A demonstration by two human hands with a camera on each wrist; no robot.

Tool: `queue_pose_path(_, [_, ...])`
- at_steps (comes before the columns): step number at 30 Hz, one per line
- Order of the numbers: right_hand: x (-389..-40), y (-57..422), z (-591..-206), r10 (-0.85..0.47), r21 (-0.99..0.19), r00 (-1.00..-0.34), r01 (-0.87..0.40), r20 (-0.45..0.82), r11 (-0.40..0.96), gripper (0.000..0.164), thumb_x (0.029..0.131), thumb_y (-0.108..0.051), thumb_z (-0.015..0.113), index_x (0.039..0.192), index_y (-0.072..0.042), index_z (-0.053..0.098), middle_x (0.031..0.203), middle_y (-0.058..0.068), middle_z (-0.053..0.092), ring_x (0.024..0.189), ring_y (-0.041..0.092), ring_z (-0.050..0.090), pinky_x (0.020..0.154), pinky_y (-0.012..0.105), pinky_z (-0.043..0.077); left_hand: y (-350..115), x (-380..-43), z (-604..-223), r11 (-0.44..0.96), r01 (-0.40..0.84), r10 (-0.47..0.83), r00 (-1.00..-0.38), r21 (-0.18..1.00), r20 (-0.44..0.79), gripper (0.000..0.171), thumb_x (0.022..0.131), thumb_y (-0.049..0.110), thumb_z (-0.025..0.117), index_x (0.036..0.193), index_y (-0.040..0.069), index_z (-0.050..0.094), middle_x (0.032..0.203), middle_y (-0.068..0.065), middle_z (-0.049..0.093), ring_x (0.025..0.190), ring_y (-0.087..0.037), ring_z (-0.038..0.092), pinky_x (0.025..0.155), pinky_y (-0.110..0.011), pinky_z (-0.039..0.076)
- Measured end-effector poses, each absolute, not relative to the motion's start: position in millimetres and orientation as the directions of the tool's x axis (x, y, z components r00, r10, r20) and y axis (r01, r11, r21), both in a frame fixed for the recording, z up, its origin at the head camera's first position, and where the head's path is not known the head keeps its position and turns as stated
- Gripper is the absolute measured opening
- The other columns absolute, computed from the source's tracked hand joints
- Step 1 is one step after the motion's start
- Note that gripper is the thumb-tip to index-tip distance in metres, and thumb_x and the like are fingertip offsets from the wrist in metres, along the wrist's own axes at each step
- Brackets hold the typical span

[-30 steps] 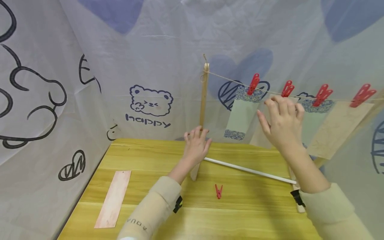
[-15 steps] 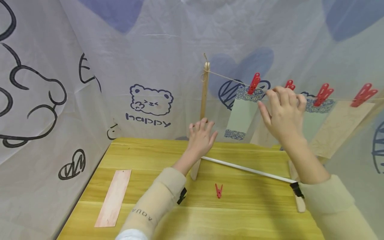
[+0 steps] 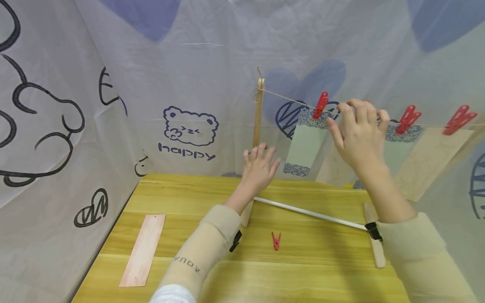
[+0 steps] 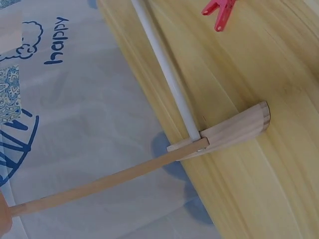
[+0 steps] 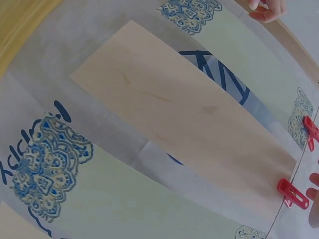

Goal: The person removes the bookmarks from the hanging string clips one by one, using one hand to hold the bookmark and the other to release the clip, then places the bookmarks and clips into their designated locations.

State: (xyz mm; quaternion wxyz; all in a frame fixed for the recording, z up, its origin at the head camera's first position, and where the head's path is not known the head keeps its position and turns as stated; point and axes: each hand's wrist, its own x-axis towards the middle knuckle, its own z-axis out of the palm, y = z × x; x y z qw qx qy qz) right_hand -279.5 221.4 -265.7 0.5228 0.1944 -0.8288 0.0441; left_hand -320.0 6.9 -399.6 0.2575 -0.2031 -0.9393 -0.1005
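head view: the right hand (image 3: 361, 134) is now raised, the second peg (image 5: 293, 194) being nearly hidden, yet four cards (image 3: 305, 145), hung by four pegs, seem unaltered; the left hand (image 3: 259, 169) is shifted right, fingers spread. one pink card (image 3: 144, 251) is laid left, one loose peg (image 3: 276, 241) nearer the middle. left wrist view: whether the one post (image 4: 109, 181) is touched cannot be told. right wrist view: bent fingertips (image 5: 314, 215) are held parted beside the second peg, nothing pinched.

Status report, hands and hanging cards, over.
Right hand beside a red clip. Left hand at the wooden post. Plain card hanging from that clip. No obstruction visible.
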Motion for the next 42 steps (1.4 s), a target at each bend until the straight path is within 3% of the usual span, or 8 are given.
queue_pose_path(11, [-284.6, 216.6, -251.7, -0.279, 0.113, -0.423, -0.378, 0.862, 0.919, 0.045, 0.095, -0.043, 0.040, 0.117, -0.004, 0.047, 0.121, 0.018, 0.044, 0.109, 0.035, 0.035, 0.090, 0.051, 0.017, 17.3, -320.2, -394.5, 0.890, 0.445, 0.351, -0.811, 0.103, 0.468, 0.043, 0.098, 0.044, 0.028, 0.132, 0.021, 0.035, 0.133, -0.008, 0.029, 0.115, -0.022, 0.026, 0.094, -0.041, 0.019])
queue_pose_path(21, [-287.7, 213.6, -241.6, -0.303, 0.125, -0.513, -0.353, 0.803, 0.927, 0.048, 0.097, -0.045, 0.033, 0.124, -0.006, 0.042, 0.127, 0.017, 0.039, 0.114, 0.035, 0.031, 0.091, 0.052, 0.012, 27.5, -320.9, -393.8, 0.896, 0.434, 0.350, -0.821, 0.095, 0.452, 0.044, 0.097, 0.047, 0.026, 0.132, 0.023, 0.035, 0.134, -0.005, 0.029, 0.114, -0.020, 0.028, 0.094, -0.040, 0.020])
queue_pose_path(30, [-289.5, 209.3, -231.3, -0.290, 0.128, -0.645, -0.287, 0.707, 0.950, 0.046, 0.097, -0.043, 0.037, 0.128, -0.009, 0.038, 0.131, 0.014, 0.034, 0.118, 0.033, 0.027, 0.092, 0.051, 0.010, 32.0, -323.1, -397.8, 0.871, 0.453, 0.338, -0.834, 0.189, 0.437, 0.041, 0.098, 0.044, 0.027, 0.131, 0.021, 0.036, 0.134, -0.006, 0.029, 0.117, -0.021, 0.028, 0.098, -0.042, 0.017])
queue_pose_path(37, [-289.9, 206.3, -223.0, -0.259, 0.113, -0.762, -0.240, 0.593, 0.964, 0.049, 0.098, -0.045, 0.029, 0.132, -0.011, 0.033, 0.135, 0.014, 0.029, 0.121, 0.033, 0.022, 0.093, 0.052, 0.006, 33.2, -322.6, -400.7, 0.870, 0.451, 0.330, -0.834, 0.200, 0.443, 0.041, 0.098, 0.044, 0.026, 0.130, 0.021, 0.037, 0.133, -0.005, 0.030, 0.115, -0.021, 0.028, 0.098, -0.042, 0.017])
queue_pose_path(42, [-291.2, 205.8, -219.7, -0.251, 0.108, -0.807, -0.230, 0.534, 0.967, 0.051, 0.098, -0.046, 0.026, 0.135, -0.011, 0.030, 0.137, 0.015, 0.027, 0.124, 0.033, 0.020, 0.094, 0.053, 0.005, 35.0, -321.5, -399.8, 0.867, 0.452, 0.324, -0.833, 0.212, 0.449, 0.040, 0.098, 0.043, 0.027, 0.129, 0.020, 0.039, 0.132, -0.005, 0.031, 0.115, -0.021, 0.029, 0.097, -0.042, 0.017])
